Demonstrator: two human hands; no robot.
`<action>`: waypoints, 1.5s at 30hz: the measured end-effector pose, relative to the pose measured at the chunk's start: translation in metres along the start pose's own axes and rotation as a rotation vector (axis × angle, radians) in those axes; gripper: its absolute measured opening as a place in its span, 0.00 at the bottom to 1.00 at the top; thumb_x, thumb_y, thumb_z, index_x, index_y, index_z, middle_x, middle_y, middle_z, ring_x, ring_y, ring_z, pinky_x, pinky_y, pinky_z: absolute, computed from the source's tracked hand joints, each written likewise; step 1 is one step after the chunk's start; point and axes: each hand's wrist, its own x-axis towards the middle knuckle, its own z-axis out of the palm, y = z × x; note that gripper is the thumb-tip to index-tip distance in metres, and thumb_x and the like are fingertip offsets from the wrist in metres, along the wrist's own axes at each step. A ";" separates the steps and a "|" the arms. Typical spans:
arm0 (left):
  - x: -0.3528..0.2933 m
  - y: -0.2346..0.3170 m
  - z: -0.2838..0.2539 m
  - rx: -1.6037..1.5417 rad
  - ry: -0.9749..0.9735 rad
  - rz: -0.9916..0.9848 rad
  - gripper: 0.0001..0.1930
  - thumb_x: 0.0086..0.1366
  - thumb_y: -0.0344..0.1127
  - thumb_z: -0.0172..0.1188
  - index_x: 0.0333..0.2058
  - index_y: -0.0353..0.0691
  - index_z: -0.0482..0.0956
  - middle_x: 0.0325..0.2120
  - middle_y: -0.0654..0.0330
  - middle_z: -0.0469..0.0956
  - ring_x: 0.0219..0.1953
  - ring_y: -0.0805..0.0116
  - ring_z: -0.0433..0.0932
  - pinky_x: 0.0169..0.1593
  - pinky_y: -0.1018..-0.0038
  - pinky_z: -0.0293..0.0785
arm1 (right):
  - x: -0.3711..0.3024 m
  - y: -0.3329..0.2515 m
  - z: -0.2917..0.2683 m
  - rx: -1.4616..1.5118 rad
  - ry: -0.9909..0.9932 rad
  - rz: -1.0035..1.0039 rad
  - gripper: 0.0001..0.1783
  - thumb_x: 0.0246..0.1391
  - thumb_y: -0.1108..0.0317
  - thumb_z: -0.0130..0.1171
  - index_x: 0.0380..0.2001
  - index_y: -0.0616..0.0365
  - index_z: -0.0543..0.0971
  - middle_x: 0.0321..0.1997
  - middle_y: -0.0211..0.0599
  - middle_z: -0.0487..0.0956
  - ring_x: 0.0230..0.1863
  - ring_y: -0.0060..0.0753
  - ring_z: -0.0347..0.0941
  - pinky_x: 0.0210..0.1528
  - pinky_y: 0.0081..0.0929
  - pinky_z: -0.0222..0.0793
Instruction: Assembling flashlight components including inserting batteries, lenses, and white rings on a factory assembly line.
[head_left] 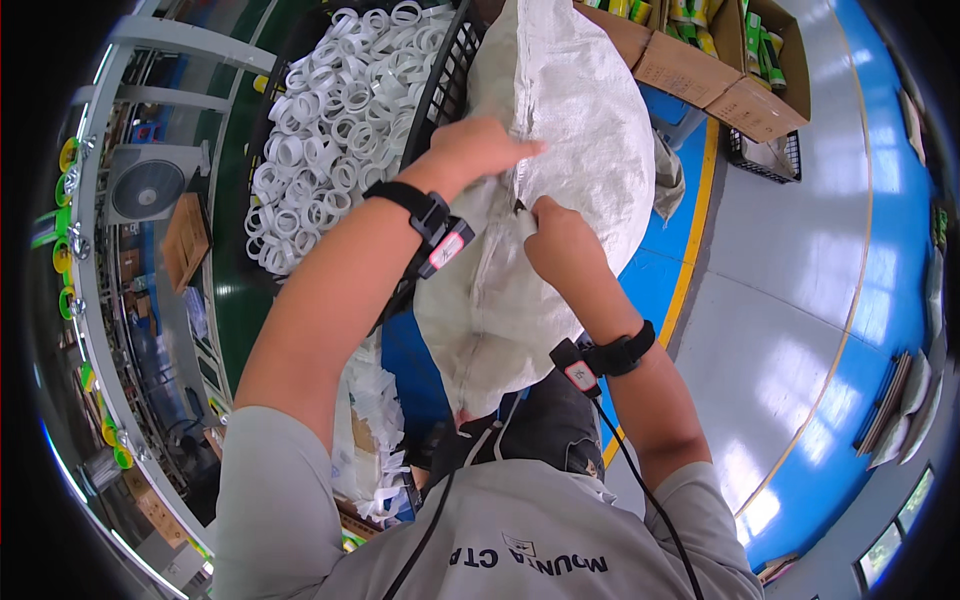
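Note:
A large white woven sack [590,110] lies lengthwise in front of me, with a seam running down its left part. My left hand [485,148] is closed at the seam, pinching the sack's fabric; motion blurs it slightly. Just below and to the right, my right hand [565,240] is closed around a small white tool [525,220] with a dark tip. That tip meets the sack at the seam. Most of the tool is hidden in my fist, so its exact kind does not show. Both wrists wear black straps with small devices.
Left of the sack stands a black crate [455,65] heaped with white plastic rings [345,120]. Cardboard boxes [690,70] with green and yellow packages are at the far right. White scraps [370,430] lie at lower left. A metal frame [100,200] runs along the left.

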 end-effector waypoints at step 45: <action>-0.058 -0.069 0.045 -0.217 0.237 0.039 0.34 0.66 0.60 0.39 0.22 0.31 0.77 0.21 0.47 0.78 0.28 0.45 0.77 0.34 0.54 0.71 | -0.119 -0.027 0.056 -0.081 -0.405 -0.033 0.11 0.43 0.74 0.47 0.32 0.67 0.72 0.25 0.60 0.76 0.31 0.59 0.75 0.35 0.49 0.70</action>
